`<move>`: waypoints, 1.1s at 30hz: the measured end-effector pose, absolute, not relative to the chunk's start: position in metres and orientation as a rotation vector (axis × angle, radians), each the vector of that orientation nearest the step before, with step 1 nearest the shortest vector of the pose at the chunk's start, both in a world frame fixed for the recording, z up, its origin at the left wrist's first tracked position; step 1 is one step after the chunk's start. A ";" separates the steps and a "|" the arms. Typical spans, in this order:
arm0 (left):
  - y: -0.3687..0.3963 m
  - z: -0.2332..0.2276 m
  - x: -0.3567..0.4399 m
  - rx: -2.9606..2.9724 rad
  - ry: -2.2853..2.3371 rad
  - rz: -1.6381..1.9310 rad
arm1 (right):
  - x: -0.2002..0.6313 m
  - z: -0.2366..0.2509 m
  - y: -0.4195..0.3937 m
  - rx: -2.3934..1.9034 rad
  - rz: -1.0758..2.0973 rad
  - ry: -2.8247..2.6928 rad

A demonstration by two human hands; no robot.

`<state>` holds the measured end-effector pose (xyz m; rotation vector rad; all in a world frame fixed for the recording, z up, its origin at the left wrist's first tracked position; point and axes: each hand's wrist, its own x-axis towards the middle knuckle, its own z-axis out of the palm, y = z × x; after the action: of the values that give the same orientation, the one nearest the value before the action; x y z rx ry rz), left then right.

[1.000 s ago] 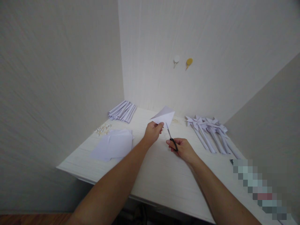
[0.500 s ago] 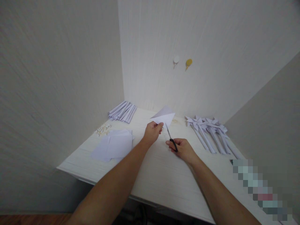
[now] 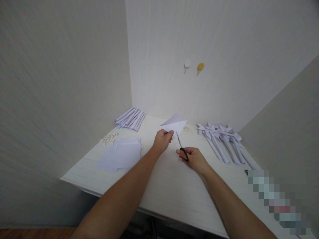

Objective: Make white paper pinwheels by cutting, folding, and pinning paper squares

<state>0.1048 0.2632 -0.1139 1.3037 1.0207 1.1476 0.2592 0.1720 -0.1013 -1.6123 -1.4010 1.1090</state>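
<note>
Item, left hand point(image 3: 161, 141): I am pinching the near corner of a folded white paper triangle point(image 3: 175, 123), holding it lifted above the table point(image 3: 171, 186), at its far middle.

Item, right hand point(image 3: 195, 158): I am gripping black-handled scissors point(image 3: 182, 147), fingers closed through the loops, blades pointing up at the triangle's lower edge.

Change over the last second: the blade tips are sitting slightly lower and nearer my left thumb, while the paper is barely shifting. I judge the cut is only being lined up; whether the blades are parted I cannot tell.

Lying about: flat sheets point(image 3: 122, 156) to the left, rolled paper sticks point(image 3: 131, 118) behind them, small pins point(image 3: 109, 138) beside, finished pinwheels point(image 3: 224, 141) to the right, two wall hooks point(image 3: 193, 66).
</note>
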 end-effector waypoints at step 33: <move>0.258 -0.109 0.104 1.339 0.948 1.203 | 0.259 -0.098 0.171 -1.609 1.100 -1.399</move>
<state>0.1040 0.2584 -0.1086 1.3391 0.9481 1.2025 0.2588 0.1711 -0.0983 -1.6087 -1.3989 1.1004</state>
